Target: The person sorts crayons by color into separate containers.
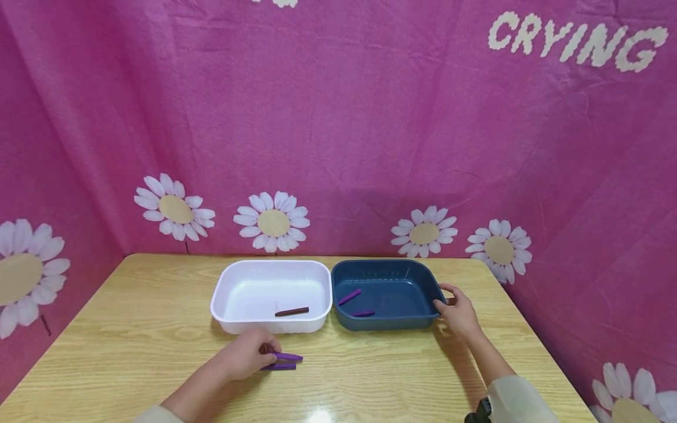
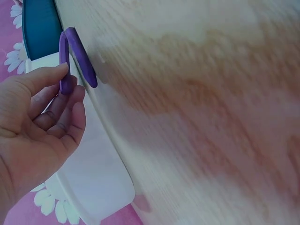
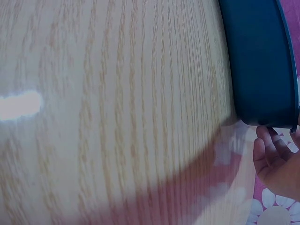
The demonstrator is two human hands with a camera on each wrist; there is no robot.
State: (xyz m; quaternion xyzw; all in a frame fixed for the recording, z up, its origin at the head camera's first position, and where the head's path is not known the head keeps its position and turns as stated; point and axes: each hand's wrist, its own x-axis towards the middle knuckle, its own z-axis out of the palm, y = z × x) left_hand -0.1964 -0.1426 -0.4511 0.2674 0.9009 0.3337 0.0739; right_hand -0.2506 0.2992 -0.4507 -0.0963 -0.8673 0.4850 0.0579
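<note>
Left hand (image 1: 244,356) pinching purple sticks (image 1: 282,361) (white tray (image 1: 224,294) rim just beyond)

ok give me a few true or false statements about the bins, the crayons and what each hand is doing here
1. The left hand pinches two purple crayons. True.
2. The white bin holds three purple crayons. False: it holds one brown crayon.
3. The right hand touches the rim of the blue bin. True.
4. The blue bin is empty. False: two purple crayons lie in it, one nearer the white bin, one near the front wall.
5. The bins stand far apart on the table. False: they sit side by side, edges about touching.
</note>
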